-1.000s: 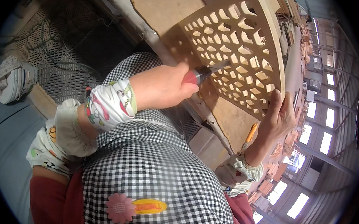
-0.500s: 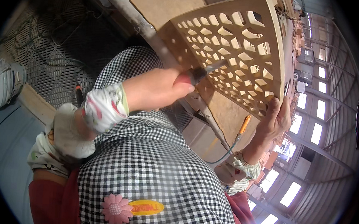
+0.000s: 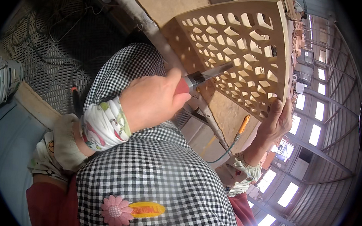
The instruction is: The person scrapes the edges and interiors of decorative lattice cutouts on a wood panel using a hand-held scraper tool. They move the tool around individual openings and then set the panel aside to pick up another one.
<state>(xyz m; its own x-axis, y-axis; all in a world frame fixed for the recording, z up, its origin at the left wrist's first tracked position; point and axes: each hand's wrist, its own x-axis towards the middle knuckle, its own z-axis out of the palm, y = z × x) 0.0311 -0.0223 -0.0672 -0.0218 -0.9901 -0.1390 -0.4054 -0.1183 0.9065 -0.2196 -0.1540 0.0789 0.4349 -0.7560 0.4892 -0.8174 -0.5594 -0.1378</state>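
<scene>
My left hand [image 3: 155, 97] is closed round the red handle of a tool [image 3: 183, 86] with a black collar and a flat grey metal blade. The blade points up and right across the front of a pale wooden lattice panel [image 3: 286, 57]; whether its tip touches the wood or enters a hole I cannot tell. The panel stands tilted on edge and is cut through with many angular openings. At its lower right corner my right hand [image 3: 276, 121] grips the edge, thumb on the near face and fingers partly hidden behind.
An orange tool [image 3: 243, 124] with a blue-green hose lies on the worn workbench [image 3: 226, 109] below the panel. Dark perforated matting [image 3: 39, 58] with cables covers the floor at left, near a white bucket [image 3: 9, 82]. A dark red-tipped tool [image 3: 76, 98] is beside my left forearm.
My left hand and the tool's handle have shifted slightly downward, while the blade remains in front of the panel. The panel's upper part sits a little further right. My right hand keeps its grip.
</scene>
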